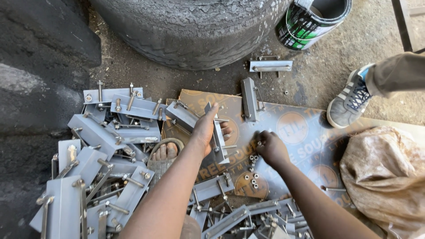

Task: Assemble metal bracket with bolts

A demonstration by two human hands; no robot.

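On dusty, oil-stained ground we note a flattened brown cardboard sheet [305, 141] serving as work surface, with a large worn tyre [190, 31] at 12 o'clock, a green-and-white can [310, 20] at 1 o'clock, and a stained cloth sack [385, 177] at 4 o'clock. A heap of grey metal brackets [97, 159] with bolts fills 8 to 9 o'clock; a sandalled foot [164, 152] shows among them. Another person's grey sneaker [349, 99] rests at 2 o'clock, the leg cut off by the frame edge. We cannot see our right palm, and the lower brackets run out of view at 6 o'clock. Our left hand [204, 130] is closed around a grey bracket [218, 137], held upright on its edge near the centre of the cardboard, fingers wrapped over its far side. Our right hand [270, 148] lies knuckles up just right of it, fingertips pressed together on what appears to be a small nut [259, 143]; too small to confirm. Loose nuts [253, 177] lie scattered on the cardboard at 6 o'clock of that hand.
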